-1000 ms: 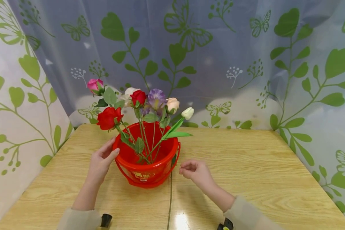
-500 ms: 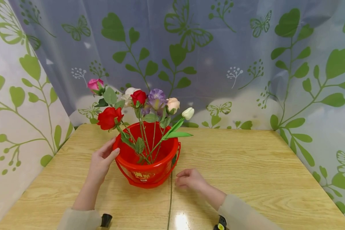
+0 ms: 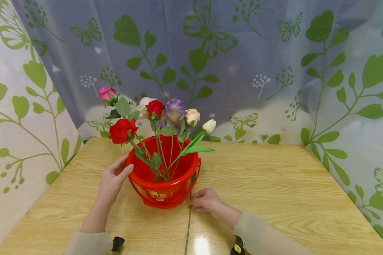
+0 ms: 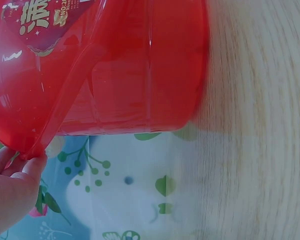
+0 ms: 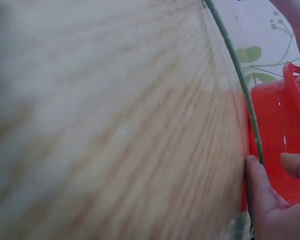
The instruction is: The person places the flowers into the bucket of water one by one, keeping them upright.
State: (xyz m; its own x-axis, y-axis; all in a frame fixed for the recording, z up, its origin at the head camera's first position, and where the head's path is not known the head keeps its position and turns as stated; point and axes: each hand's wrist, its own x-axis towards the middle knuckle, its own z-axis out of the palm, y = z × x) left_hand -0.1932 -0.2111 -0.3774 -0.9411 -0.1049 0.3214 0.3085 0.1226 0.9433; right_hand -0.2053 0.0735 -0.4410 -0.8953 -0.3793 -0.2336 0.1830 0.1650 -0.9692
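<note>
A red plastic bucket (image 3: 166, 198) stands left of the table's middle, holding several artificial flowers, among them a big red rose (image 3: 122, 131), a purple iris (image 3: 175, 110) and a white tulip (image 3: 209, 126). My left hand (image 3: 112, 180) grips the bucket's left rim, thumb and fingers around the edge in the left wrist view. A long green flower stem (image 3: 188, 230) lies on the table; its far end is hidden by the bucket. My right hand (image 3: 207, 202) is right of the bucket, fingertips at this stem. The right wrist view shows the thumb (image 5: 296, 166) apart from the index finger.
The wooden table (image 3: 274, 191) extends to the right of the bucket. A curtain (image 3: 229, 71) with leaf and butterfly prints hangs behind and at both sides. The bucket's red handle (image 3: 196, 175) hangs down along its outside.
My right hand has moved left and toward me, from beside the bucket down to the stem on the table. My left hand and the bucket have stayed in place.
</note>
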